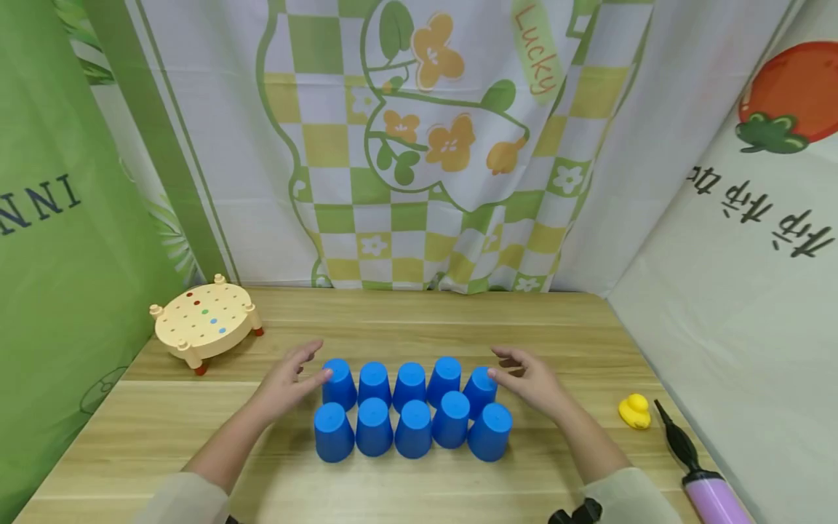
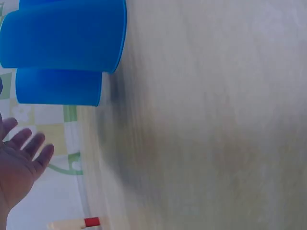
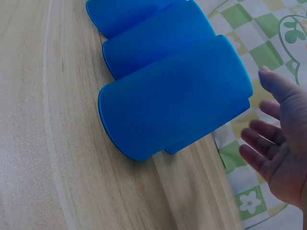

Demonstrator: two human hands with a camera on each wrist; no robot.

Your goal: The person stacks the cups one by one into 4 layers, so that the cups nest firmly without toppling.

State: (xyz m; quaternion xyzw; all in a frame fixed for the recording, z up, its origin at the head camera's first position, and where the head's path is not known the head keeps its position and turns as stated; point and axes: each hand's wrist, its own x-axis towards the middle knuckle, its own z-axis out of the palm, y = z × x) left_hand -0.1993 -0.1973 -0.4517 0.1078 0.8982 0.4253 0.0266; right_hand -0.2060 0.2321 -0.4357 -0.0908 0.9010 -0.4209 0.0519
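Observation:
Several blue cups stand upside down in two rows on the wooden table, a back row with its middle cup (image 1: 409, 387) and a front row with its middle cup (image 1: 413, 429). My left hand (image 1: 292, 383) is at the left end of the back row, thumb tip overlapping the end cup (image 1: 339, 386) in the head view. At the other end, my right hand (image 1: 529, 378) has its thumb by the last back cup (image 1: 481, 393). Both hands hold nothing, with fingers spread and relaxed. In the right wrist view the front-right cup (image 3: 172, 98) hides most of the one behind.
A round cream pegboard (image 1: 206, 320) on short legs stands at the back left of the table (image 1: 432, 313). Toward the right edge are a yellow rubber duck (image 1: 635, 412) and a purple and black hand pump (image 1: 713, 495). Patterned cloth (image 1: 432, 218) hangs behind.

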